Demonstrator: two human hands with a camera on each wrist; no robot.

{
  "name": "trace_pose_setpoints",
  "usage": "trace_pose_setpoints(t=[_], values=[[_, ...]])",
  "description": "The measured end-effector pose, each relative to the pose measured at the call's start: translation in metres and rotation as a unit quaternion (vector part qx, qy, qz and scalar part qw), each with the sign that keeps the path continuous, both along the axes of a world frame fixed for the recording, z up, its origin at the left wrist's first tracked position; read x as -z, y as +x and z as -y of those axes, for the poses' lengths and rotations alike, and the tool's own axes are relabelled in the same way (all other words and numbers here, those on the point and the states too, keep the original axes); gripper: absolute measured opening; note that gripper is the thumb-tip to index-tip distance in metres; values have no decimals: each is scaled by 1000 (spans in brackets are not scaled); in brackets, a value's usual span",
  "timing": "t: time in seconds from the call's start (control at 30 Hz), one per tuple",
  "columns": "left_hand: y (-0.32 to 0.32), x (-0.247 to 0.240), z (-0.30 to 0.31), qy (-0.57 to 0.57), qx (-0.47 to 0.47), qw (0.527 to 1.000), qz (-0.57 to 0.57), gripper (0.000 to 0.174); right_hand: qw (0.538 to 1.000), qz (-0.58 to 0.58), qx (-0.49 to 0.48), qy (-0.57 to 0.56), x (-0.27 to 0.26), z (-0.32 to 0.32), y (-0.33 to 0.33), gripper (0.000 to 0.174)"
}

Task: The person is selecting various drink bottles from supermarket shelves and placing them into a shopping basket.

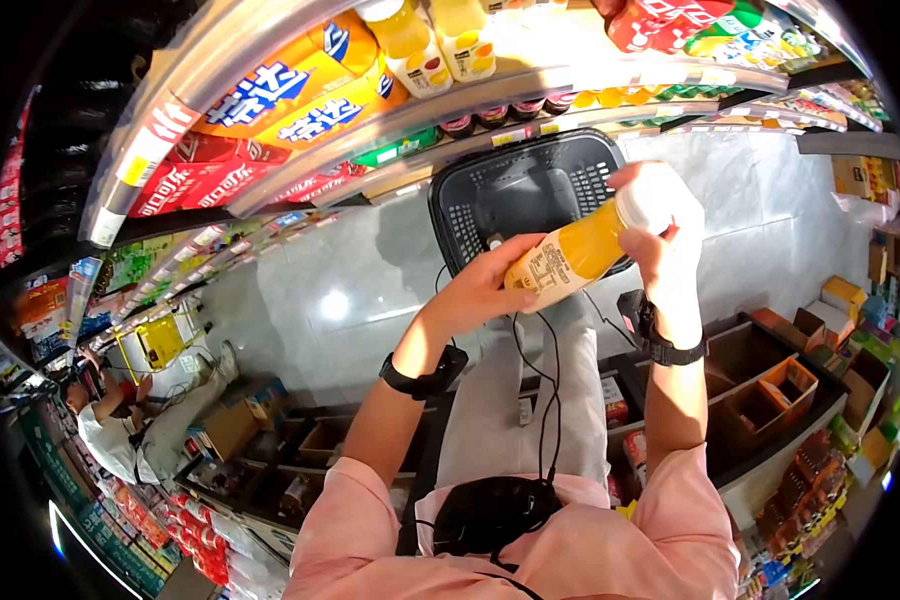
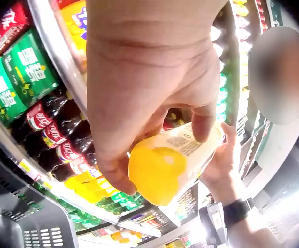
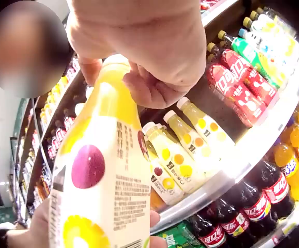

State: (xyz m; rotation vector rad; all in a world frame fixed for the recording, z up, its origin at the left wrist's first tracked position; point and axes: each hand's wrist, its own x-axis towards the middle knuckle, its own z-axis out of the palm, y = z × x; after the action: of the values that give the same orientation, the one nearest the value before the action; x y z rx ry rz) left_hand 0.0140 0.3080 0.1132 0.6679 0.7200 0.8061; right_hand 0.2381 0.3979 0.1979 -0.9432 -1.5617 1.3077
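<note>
A bottle of yellow juice (image 1: 578,252) with a white cap is held tilted between both hands, above a black basket. My left hand (image 1: 478,290) grips it around the bottom end; in the left wrist view the thumb and fingers (image 2: 117,173) lie on either side of the yellow base (image 2: 157,173). My right hand (image 1: 662,225) holds the cap end. In the right wrist view the right hand (image 3: 139,51) has its fingers curled round the neck, and the label (image 3: 105,191) shows a purple fruit and a yellow one.
The black basket (image 1: 448,215) stands on the floor by the shelf, a small item inside. Similar juice bottles (image 3: 170,155) line the shelf, beside red-labelled bottles (image 3: 242,85) and above cola bottles (image 3: 253,206). Behind are bins with cartons (image 1: 785,385). Another person (image 1: 120,430) sits at the far left.
</note>
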Motion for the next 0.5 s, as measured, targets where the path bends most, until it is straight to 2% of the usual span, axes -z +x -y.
trace_pose_setpoints(t=[0.03,0.1,0.17,0.2,0.23,0.3,0.33,0.37,0.43,0.47,0.5], values=[[4,-10,1,16,14,1000,-13,69,998,-39,33,-21,-5,-2,-4,30],[12,-27,0,17,33,999,-17,74,993,-78,74,-42,-17,-4,-9,29],[21,-39,-1,51,5,997,-49,77,982,-44,97,-157,-34,-7,-13,27],[24,-30,-3,35,-5,999,-33,93,984,1,110,-143,-36,-9,-11,28],[25,-27,-2,31,0,999,-31,93,983,3,115,-146,-38,-8,-11,28],[24,-21,-3,-22,-42,997,58,94,981,-72,93,-152,-38,-9,-11,31],[24,-12,-3,-38,-29,994,97,95,981,-117,54,-148,-29,-9,-8,35],[27,-12,-1,-41,-31,994,96,95,980,-118,52,-152,-19,-3,-10,35],[36,-10,-4,-47,-34,983,172,91,969,-173,74,-158,-1,7,-14,40],[40,-10,-4,-45,-52,984,162,87,966,-183,47,-174,0,14,-16,43],[41,-9,-4,-48,-52,984,162,87,971,-124,21,-202,4,18,-11,44]])
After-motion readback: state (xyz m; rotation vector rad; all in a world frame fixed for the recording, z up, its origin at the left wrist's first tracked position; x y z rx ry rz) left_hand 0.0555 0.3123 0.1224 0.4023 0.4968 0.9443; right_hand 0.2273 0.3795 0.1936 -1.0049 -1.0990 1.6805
